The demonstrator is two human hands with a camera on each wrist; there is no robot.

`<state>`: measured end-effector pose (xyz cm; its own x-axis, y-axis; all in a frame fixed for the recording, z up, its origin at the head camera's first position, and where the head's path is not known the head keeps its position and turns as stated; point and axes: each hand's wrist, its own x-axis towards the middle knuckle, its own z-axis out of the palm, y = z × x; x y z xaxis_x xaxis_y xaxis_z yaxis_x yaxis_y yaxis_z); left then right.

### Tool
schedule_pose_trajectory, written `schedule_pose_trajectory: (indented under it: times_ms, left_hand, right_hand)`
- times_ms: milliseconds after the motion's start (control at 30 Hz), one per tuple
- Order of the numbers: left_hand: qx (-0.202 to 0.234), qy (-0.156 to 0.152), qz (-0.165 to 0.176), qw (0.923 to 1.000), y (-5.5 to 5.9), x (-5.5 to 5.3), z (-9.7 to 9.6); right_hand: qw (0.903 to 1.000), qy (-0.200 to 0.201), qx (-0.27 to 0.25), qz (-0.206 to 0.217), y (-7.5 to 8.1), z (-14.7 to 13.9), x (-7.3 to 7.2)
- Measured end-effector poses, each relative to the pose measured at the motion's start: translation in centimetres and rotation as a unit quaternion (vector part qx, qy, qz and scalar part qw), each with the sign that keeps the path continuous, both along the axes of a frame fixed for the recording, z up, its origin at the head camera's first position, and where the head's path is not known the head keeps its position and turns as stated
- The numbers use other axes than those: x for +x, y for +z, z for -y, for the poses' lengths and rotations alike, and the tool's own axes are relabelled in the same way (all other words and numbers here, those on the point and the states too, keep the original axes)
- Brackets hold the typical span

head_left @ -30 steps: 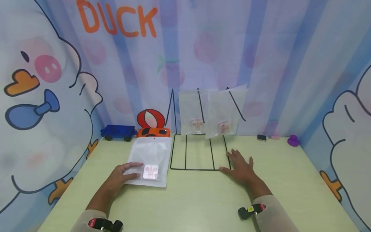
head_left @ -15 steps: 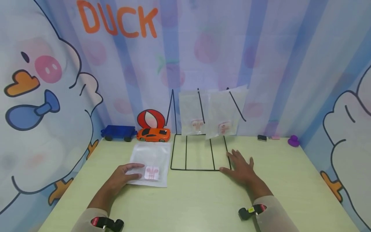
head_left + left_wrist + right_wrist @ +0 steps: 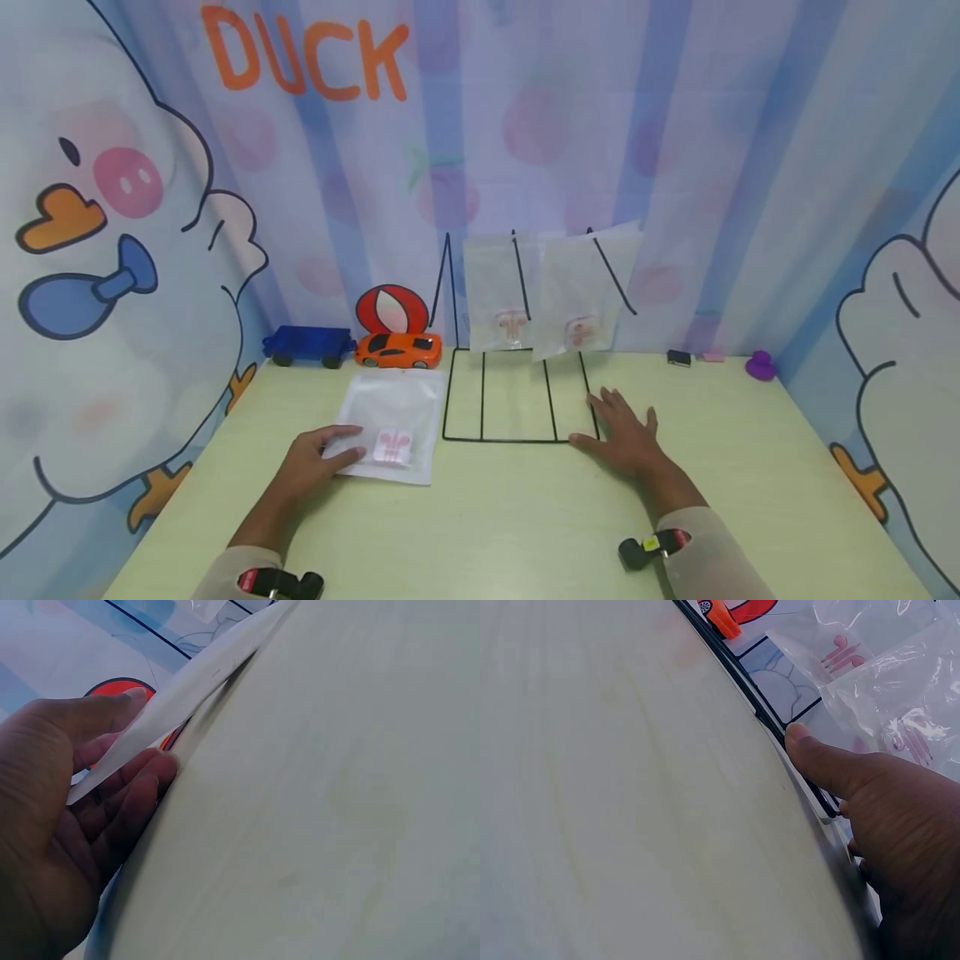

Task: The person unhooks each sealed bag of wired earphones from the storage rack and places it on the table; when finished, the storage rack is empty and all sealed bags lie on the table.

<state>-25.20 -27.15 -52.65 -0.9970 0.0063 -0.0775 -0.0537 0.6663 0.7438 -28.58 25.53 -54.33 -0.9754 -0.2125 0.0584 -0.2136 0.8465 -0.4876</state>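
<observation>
My left hand (image 3: 311, 458) is at the left edge of a flat white plastic bag (image 3: 397, 400) with a pink earphone picture on a small white square. In the left wrist view the bag's edge (image 3: 180, 697) passes between the thumb above and the curled fingers (image 3: 135, 799) below. My right hand (image 3: 618, 433) lies with spread fingers at the right front corner of a black wire rack (image 3: 517, 440). Its thumb (image 3: 817, 754) touches the front wire in the right wrist view. Two similar bags, a left one (image 3: 495, 283) and a right one (image 3: 577, 292), hang on the rack's prongs.
Behind the flat bag stand an orange toy car (image 3: 397, 352) and a blue toy wagon (image 3: 309, 345). At the back right lie a small black object (image 3: 678, 357), a pink piece (image 3: 712, 357) and a purple knob-shaped object (image 3: 761, 365). Printed curtains enclose the pale table (image 3: 480, 525).
The bag's far edge has come down, baring the orange car it partly covered. My left fingertips have drawn back slightly left. The right hand stays in place on the rack.
</observation>
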Motion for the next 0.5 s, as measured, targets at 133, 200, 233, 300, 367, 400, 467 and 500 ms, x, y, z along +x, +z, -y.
schedule_pose_trajectory:
  times_ms: [133, 200, 233, 300, 367, 400, 467, 500]
  left_hand:
    - [-0.023, 0.002, -0.042, 0.9988, 0.01, 0.21, -0.05]
    - [-0.045, 0.001, -0.071, 0.9965, -0.04, 0.25, -0.02]
    - [-0.059, -0.001, -0.083, 0.9948, -0.08, 0.26, 0.0]
    - [-0.083, -0.006, -0.103, 0.9912, -0.18, 0.31, 0.0]
    - [-0.107, -0.009, -0.116, 0.9874, -0.29, 0.42, -0.05]
    - [-0.12, -0.01, -0.119, 0.9856, -0.35, 0.5, -0.09]
    - [-0.136, -0.008, -0.124, 0.9829, -0.41, 0.73, -0.22]
    - [-0.145, -0.006, -0.126, 0.9814, -0.41, 0.85, -0.3]
  right_hand:
    - [1.0, -0.001, -0.004, 0.003, 0.16, 0.05, 0.03]
    - [1.0, -0.002, -0.002, 0.001, 0.18, 0.04, -0.01]
    - [1.0, -0.002, -0.001, 0.001, 0.18, 0.04, -0.02]
    - [1.0, -0.003, 0.002, 0.001, 0.18, 0.05, 0.01]
    - [1.0, -0.003, 0.004, 0.0, 0.15, 0.03, 0.03]
    - [1.0, -0.003, 0.002, 0.0, 0.14, 0.06, 0.06]
    - [1.0, -0.002, 0.0, 0.001, 0.08, 0.08, 0.09]
    - [1.0, -0.001, -0.001, 0.001, 0.02, 0.07, 0.08]
